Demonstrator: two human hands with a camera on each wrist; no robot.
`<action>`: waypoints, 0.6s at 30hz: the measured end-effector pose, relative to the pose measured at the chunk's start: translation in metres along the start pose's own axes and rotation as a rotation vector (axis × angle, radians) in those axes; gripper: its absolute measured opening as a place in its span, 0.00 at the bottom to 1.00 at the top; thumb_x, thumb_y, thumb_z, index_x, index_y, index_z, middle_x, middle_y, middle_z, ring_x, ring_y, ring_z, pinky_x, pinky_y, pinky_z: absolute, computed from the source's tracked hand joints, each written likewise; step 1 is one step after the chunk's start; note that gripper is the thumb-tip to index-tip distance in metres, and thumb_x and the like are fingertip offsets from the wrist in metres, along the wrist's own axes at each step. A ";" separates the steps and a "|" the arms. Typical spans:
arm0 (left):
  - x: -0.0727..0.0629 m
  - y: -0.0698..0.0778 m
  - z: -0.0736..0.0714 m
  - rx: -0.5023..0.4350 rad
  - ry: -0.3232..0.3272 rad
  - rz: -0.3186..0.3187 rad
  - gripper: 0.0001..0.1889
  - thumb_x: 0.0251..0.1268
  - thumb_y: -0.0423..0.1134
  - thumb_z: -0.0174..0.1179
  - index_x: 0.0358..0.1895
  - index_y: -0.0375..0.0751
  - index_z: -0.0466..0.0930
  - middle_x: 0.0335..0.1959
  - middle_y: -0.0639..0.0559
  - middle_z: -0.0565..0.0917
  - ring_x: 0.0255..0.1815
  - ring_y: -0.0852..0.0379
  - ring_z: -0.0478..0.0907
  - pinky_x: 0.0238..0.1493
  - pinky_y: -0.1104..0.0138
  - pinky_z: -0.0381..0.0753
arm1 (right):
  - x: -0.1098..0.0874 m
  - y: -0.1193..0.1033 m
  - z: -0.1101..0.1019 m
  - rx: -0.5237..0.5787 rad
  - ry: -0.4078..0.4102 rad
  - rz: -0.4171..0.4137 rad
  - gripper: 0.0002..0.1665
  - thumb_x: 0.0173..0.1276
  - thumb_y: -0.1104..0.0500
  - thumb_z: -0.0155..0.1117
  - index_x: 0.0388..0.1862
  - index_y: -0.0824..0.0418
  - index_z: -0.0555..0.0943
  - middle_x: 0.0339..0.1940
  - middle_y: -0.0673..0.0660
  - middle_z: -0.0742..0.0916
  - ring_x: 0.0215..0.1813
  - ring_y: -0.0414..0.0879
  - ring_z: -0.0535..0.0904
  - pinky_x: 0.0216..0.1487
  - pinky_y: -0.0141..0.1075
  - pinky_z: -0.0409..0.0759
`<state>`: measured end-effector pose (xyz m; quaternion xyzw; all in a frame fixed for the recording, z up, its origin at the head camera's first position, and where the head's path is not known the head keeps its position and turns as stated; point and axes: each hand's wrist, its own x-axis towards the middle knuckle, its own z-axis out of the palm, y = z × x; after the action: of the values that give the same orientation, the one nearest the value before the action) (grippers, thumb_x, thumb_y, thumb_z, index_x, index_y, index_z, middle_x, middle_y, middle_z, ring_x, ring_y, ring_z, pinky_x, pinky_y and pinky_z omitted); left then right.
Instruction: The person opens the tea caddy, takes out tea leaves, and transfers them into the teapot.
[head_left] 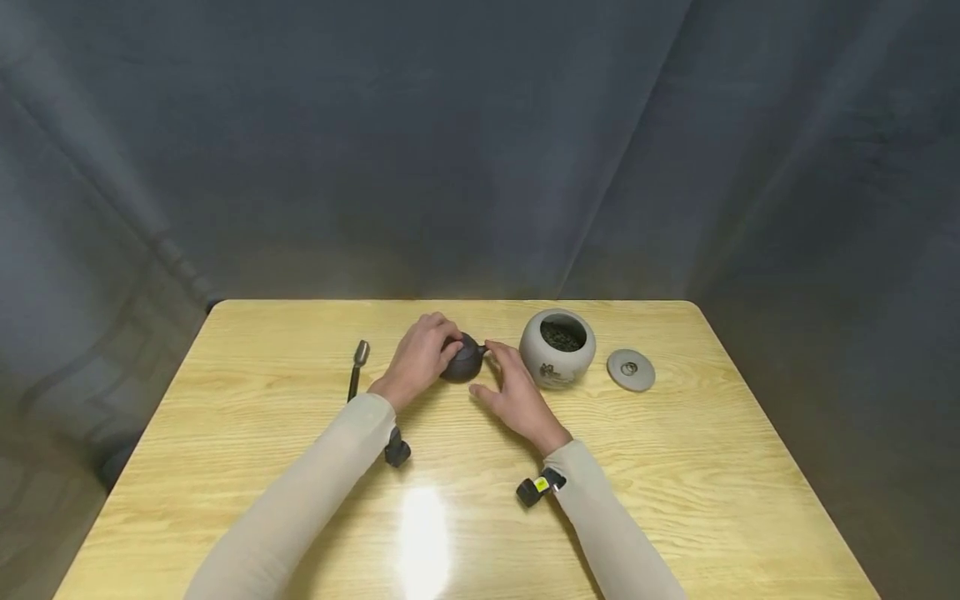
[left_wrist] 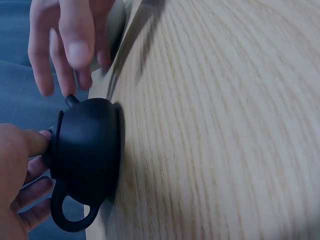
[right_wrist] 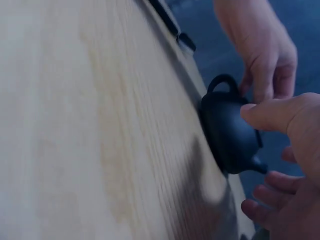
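Note:
A dark, round teapot (head_left: 468, 363) stands on the table, its loop handle (left_wrist: 74, 226) toward the left and its short spout (right_wrist: 257, 165) toward the right. My left hand (head_left: 422, 357) is over the top of the pot, thumb and fingers pinching the knob of its lid (left_wrist: 56, 150). The lid appears seated on the pot. Beside the spout, my right hand (head_left: 519, 402) is spread with thumb and fingers apart, holding nothing. Its fingertips are close to the spout; whether they touch it I cannot tell.
Right of the teapot stands a grey round jar (head_left: 537, 354), uncovered, with dark leaf-like bits inside. Its grey lid (head_left: 632, 379) lies farther right on the wooden table (head_left: 675, 483). A small scoop (head_left: 361, 353) with a black handle lies left of my left hand.

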<state>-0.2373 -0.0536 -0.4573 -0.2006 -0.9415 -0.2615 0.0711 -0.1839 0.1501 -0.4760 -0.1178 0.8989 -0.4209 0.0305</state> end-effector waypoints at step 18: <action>-0.020 0.031 -0.004 -0.027 0.032 0.060 0.11 0.79 0.43 0.65 0.54 0.43 0.88 0.56 0.49 0.85 0.59 0.46 0.81 0.69 0.49 0.79 | -0.069 -0.001 -0.030 0.014 -0.005 -0.051 0.41 0.72 0.58 0.74 0.81 0.61 0.69 0.81 0.61 0.73 0.81 0.61 0.71 0.80 0.58 0.72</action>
<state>-0.2060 -0.0380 -0.4444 -0.2255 -0.9302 -0.2748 0.0911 -0.1210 0.1885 -0.4596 -0.1415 0.8925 -0.4276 0.0230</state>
